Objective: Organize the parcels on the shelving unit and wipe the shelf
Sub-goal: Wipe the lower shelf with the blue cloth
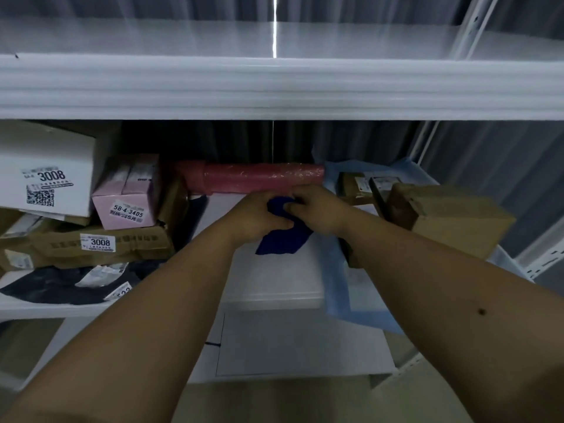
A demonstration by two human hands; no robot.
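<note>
Hands meet at frame centre over the white shelf (268, 282): left hand (259, 216) and right hand (317, 209) both pinch a dark blue cloth (285, 236), whose loose end hangs onto the shelf. At 9 o'clock parcels sit stacked: white box (52, 169) marked 3008, pink box (128, 196), flattened brown carton (91, 245), dark bag (61, 285). Red roll (259, 175) lies at 12; brown box (451, 221) at 3 on light blue wrap (338, 288).

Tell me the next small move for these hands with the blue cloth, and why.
Probably press the dark blue cloth flat on the bare white shelf and begin wiping. Both the left hand and right hand grip it bunched mid-shelf, with parcels already pushed to either side.
</note>
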